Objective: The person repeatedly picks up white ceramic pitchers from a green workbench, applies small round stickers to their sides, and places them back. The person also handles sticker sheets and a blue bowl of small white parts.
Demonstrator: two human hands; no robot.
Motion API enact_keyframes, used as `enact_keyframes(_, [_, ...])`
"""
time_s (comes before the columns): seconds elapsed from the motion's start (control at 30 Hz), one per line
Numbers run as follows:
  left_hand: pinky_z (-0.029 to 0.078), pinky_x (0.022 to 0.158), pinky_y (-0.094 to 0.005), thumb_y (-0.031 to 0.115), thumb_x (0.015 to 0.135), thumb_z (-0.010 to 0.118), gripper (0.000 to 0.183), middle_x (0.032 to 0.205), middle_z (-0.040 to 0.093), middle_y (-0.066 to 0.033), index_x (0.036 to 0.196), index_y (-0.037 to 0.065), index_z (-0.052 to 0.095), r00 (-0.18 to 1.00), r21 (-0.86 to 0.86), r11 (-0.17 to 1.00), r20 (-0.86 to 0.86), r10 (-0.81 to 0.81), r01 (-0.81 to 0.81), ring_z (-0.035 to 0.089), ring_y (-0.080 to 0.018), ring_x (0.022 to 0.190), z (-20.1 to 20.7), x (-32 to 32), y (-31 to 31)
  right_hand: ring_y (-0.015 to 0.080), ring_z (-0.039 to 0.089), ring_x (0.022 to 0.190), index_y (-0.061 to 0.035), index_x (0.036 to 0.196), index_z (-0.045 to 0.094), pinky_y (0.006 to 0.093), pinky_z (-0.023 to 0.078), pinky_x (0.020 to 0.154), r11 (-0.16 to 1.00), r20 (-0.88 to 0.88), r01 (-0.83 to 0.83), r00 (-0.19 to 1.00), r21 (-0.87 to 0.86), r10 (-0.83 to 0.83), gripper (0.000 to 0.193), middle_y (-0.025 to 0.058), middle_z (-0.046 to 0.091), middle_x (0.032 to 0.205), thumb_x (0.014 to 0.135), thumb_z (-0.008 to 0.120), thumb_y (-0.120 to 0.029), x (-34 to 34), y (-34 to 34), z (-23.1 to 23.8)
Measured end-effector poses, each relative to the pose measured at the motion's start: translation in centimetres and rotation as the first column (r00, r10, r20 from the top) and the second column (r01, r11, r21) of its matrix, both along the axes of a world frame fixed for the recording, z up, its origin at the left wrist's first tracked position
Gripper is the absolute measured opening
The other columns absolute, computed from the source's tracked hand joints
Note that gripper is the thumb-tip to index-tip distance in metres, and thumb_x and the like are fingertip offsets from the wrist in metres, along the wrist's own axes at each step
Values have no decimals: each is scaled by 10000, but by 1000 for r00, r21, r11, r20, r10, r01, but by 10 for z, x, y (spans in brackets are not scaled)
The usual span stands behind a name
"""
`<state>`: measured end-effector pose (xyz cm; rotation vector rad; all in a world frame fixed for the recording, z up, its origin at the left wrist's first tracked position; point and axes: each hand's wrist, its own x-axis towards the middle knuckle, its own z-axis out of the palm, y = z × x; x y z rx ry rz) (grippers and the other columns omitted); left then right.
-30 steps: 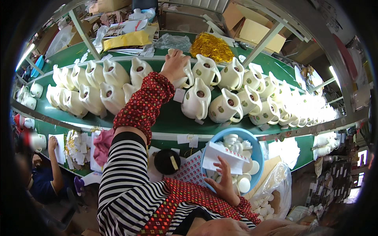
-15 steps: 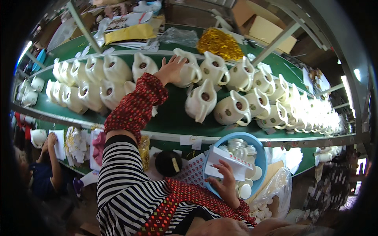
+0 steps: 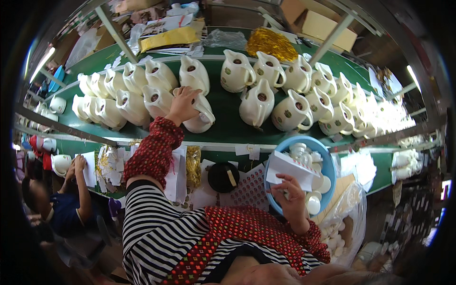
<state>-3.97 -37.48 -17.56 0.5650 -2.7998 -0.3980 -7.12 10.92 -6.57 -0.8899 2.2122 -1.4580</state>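
Cream jugs with dark round openings stand in two rows on a green bench. My left hand [image 3: 184,105] reaches over a front-row jug [image 3: 200,122], its fingers bent over the top by the spout. That jug's handle points right. Behind it is another jug [image 3: 194,78]; a back-row jug [image 3: 236,72] with a printed emblem stands to the right. My right hand [image 3: 291,202] hovers at the near side of a light blue basin [image 3: 331,166], fingers loosely bent and apart. A folded white paper [image 3: 290,171] lies across the basin over white round lids [image 3: 313,204].
Nearer me are a black round dish [image 3: 223,177], a sheet of small red printed stickers [image 3: 249,187] and gold tinsel [image 3: 193,166]. A clear bag of white parts [image 3: 342,232] sits at right. Another person's hands [image 3: 78,166] work at far left. Metal posts [image 3: 115,33] rise behind.
My left hand has left the back-row jug and come nearer and left, onto the front-row jug. My right hand stays by the basin, its fingers more bent. The whole view has shifted.
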Motion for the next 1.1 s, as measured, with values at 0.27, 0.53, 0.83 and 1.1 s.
enact_keyframes(0.27, [489, 1049, -321, 239, 958, 651, 537, 1265, 693, -72, 1446, 21, 596, 879, 922, 153, -275, -391, 356, 629, -144, 1128, 42, 30, 66, 235, 671, 965, -36, 938, 762, 319, 531, 845, 966, -18, -256, 967, -42, 256, 123, 95, 721, 1018, 831, 820, -19, 14, -25, 63])
enact_keyframes(0.53, [517, 1016, -352, 508, 1018, 540, 716, 1259, 703, -143, 1469, -48, 539, 821, 920, -350, -335, -463, 178, 673, -206, 1108, 14, 65, 164, 174, 666, 841, -51, 1081, 782, 318, 509, 808, 911, 211, -413, 892, 20, 400, 246, 44, 747, 848, 841, 832, -73, 64, -34, 53])
enact_keyframes(0.83, [483, 1050, -339, 443, 995, 594, 628, 1290, 679, -130, 1430, -9, 601, 773, 937, -245, -344, -533, 248, 637, -198, 1145, 24, 71, 171, 233, 627, 975, -70, 954, 759, 342, 494, 881, 846, 203, -529, 838, 70, 507, 144, 80, 708, 960, 832, 834, -82, 77, -35, 57])
enact_keyframes(1.1, [485, 1054, -348, 412, 1019, 577, 585, 1312, 674, -147, 1427, -7, 605, 787, 935, -265, -342, -514, 234, 642, -215, 1151, 26, 73, 173, 267, 562, 1099, -75, 905, 726, 372, 447, 971, 826, 175, -538, 841, 169, 512, 147, 102, 562, 1104, 836, 846, -127, 77, -41, 63])
